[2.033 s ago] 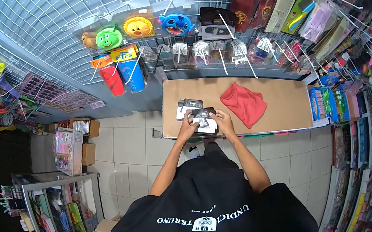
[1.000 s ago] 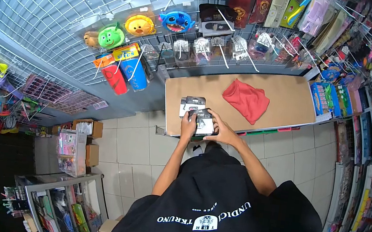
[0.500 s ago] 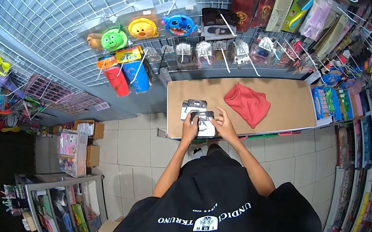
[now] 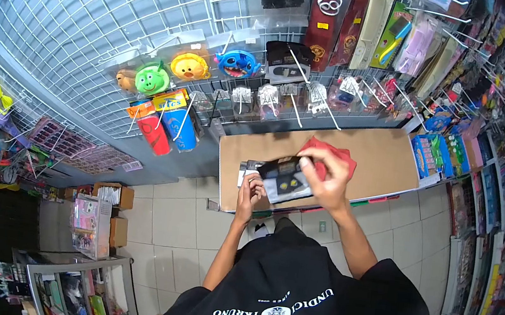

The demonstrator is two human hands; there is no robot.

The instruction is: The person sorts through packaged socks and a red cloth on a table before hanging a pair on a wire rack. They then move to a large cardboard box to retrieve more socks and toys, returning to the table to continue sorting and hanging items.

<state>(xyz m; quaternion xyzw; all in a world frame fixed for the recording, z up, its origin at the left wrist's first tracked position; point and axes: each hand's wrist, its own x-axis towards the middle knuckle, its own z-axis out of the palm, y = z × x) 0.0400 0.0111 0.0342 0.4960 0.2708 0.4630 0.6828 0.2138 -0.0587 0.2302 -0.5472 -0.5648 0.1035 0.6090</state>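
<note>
At centre frame, the right hand (image 4: 329,177) lifts a carded packet (image 4: 286,180) off the tabletop (image 4: 386,156), fingers pinched on its top edge, while the left hand (image 4: 252,191), curled, steadies its lower corner; the likely next move calls for a firm grip.

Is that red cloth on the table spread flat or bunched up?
Bunched. The red cloth lies crumpled on the table, partly hidden behind the right hand.

Glossy plastic packet (image 4: 286,181), red cloth (image 4: 332,155)
</note>
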